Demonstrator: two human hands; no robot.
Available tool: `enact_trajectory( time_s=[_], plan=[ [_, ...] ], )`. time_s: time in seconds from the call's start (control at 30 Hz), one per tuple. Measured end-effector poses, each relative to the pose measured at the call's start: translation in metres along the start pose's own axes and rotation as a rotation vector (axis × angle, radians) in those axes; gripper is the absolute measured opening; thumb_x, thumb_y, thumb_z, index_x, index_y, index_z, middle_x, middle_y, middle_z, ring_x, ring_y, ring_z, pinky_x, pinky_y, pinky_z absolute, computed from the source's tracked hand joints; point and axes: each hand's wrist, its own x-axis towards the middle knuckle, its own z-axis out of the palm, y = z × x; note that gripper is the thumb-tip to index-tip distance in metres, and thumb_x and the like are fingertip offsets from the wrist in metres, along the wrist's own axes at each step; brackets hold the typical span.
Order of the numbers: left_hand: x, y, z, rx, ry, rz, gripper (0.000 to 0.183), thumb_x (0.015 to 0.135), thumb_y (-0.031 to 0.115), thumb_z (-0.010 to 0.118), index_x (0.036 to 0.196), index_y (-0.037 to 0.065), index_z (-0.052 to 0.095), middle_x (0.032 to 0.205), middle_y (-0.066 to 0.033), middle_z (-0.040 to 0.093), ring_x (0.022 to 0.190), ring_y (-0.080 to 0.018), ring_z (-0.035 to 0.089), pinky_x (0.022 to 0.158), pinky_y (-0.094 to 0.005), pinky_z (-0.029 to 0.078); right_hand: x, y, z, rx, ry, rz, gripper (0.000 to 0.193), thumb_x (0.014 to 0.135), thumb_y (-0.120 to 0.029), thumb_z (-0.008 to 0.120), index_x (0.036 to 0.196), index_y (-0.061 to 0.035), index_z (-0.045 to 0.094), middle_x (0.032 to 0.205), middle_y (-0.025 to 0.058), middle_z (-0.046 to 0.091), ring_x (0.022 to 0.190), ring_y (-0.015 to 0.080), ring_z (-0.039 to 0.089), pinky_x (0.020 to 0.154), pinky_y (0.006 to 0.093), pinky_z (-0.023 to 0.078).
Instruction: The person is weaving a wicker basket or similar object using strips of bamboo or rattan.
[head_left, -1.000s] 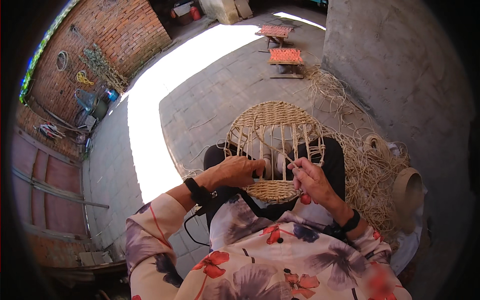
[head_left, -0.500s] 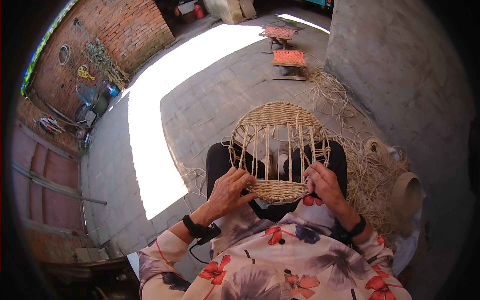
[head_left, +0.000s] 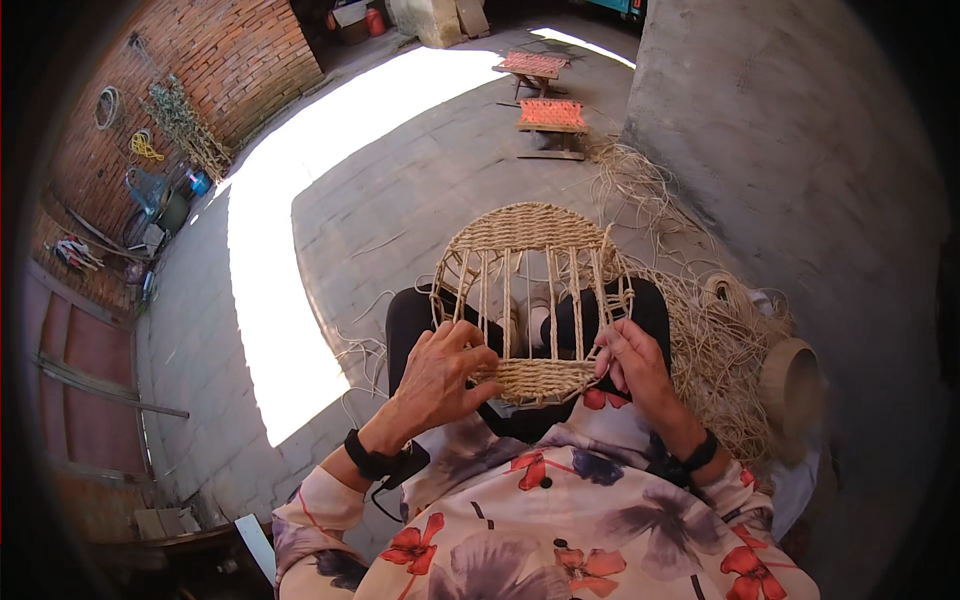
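Note:
On my lap lies an oval woven piece of tan straw cord (head_left: 522,228). Its far and near ends are tightly woven, and bare lengthwise cords with gaps run between them. My left hand (head_left: 440,372) is at the near left edge, its fingers bent over the rim and the thumb close to the near woven band (head_left: 545,380). At the near right edge my right hand (head_left: 637,368) has its thumb and fingers closed on the end of that band. The strand between those fingertips is too small to make out. Knotted loops sit along the right rim.
A large tangle of loose cord (head_left: 715,370) spreads on the floor to my right, with a tan round hollow container (head_left: 790,385) beside it. Two low stools with red woven seats (head_left: 550,115) stand ahead. A plastered wall (head_left: 770,150) rises on the right.
The whole view has shifted, so the scene lies a little further left. My left fingers have lifted and bent more at the rim. My right fingers have curled in at the band's end.

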Motion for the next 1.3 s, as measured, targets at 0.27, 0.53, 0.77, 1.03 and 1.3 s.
enact_trajectory(
  time_s=[0.27,0.53,0.77,1.03,1.3],
  plan=[
    [0.041,0.007,0.065,-0.203,0.080,0.103,0.009,0.079,0.014,0.071,0.083,0.007,0.066,0.076,-0.0100,0.061,0.076,-0.0304,0.062,0.067,-0.0424,0.050,-0.001,0.019,-0.025,0.240,0.080,-0.020,0.020,0.104,-0.025,0.051,0.101,-0.0064,0.058,0.084,0.0049,0.068,0.054,0.0015,0.050,0.046,0.0158,0.039],
    [0.055,0.021,0.080,-0.210,0.066,-0.041,0.010,0.082,0.014,0.066,0.079,0.006,0.062,0.072,-0.0128,0.059,0.069,-0.0346,0.063,0.063,-0.0457,0.050,0.048,-0.014,-0.005,0.069,0.036,-0.197,0.008,0.099,-0.013,0.058,0.102,-0.0076,0.064,0.085,-0.0016,0.064,0.068,0.0018,0.054,0.059,0.0181,0.045],
    [0.056,0.028,0.080,-0.122,0.021,-0.072,0.012,0.083,0.017,0.066,0.079,0.006,0.066,0.074,-0.0131,0.059,0.068,-0.0345,0.063,0.061,-0.0457,0.050,0.068,-0.007,0.015,-1.046,-0.131,-0.447,0.024,0.083,-0.020,0.065,0.101,-0.0051,0.068,0.085,0.0231,0.067,0.078,0.0409,0.066,0.070,0.0461,0.053],
    [0.055,0.031,0.071,-0.165,-0.013,-0.066,0.011,0.085,0.017,0.066,0.084,0.007,0.071,0.075,-0.0134,0.056,0.068,-0.0344,0.062,0.061,-0.0447,0.049,0.044,-0.008,0.020,-0.982,-0.025,-0.324,0.029,0.082,-0.010,0.059,0.110,-0.0025,0.058,0.081,0.0225,0.068,0.079,0.0428,0.067,0.071,0.0509,0.052],
    [0.057,0.026,0.061,-0.183,-0.126,-0.067,0.011,0.086,0.013,0.066,0.090,0.004,0.070,0.079,-0.0131,0.058,0.071,-0.0326,0.061,0.064,-0.0405,0.047,-0.008,0.002,-0.023,-0.630,0.189,-0.253,0.021,0.086,-0.008,0.065,0.105,-0.0011,0.060,0.076,0.0152,0.065,0.068,0.0318,0.066,0.060,0.0359,0.049]
  ],
)
